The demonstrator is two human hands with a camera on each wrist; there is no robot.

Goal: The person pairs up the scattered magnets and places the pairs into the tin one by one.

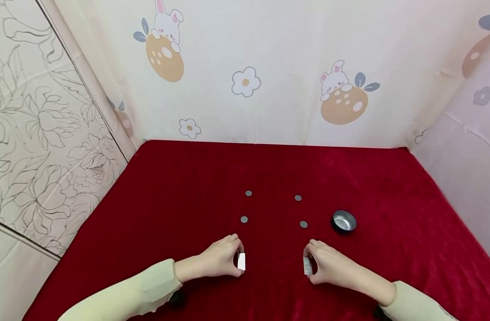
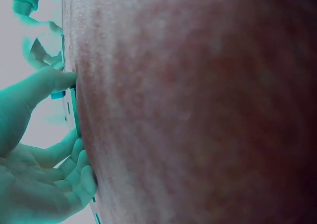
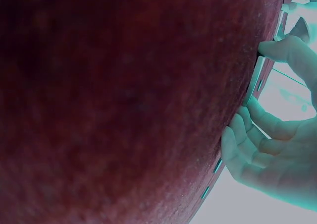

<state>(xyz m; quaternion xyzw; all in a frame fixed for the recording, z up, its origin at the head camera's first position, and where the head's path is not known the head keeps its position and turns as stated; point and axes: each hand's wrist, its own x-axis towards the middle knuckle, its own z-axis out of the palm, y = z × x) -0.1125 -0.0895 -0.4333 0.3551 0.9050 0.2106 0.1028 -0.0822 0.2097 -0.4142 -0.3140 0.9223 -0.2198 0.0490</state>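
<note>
Currently, left grip (image 1: 218, 259): clamped on a small white piece (image 1: 241, 261), thumb at the near end and fingers at the far end
Right grip (image 1: 331, 266): clamped the same way on a small pale grey piece (image 1: 307, 266), the two grips facing each other and apart
Held pieces: each on its grip's inner side, close to the red cloth (image 1: 188, 178); from my remote station I cannot tell whether either bears on it
Wrist views: I read both pieces as thin, nearly edge-on; hues there run green, so I take colours from the head view
Left discs (image 1: 244, 219): two, grey, lying one beyond the other, ahead of the left grip
Right discs (image 1: 303, 224): two, grey, one beyond the other, ahead of the right grip
Bowl (image 1: 344, 221): small, dark outside, silvery inside, upright, to the right of the right discs
Backdrop (image 1: 277, 44): pale fabric printed with rabbits and flowers, beyond the cloth's far edge
</note>
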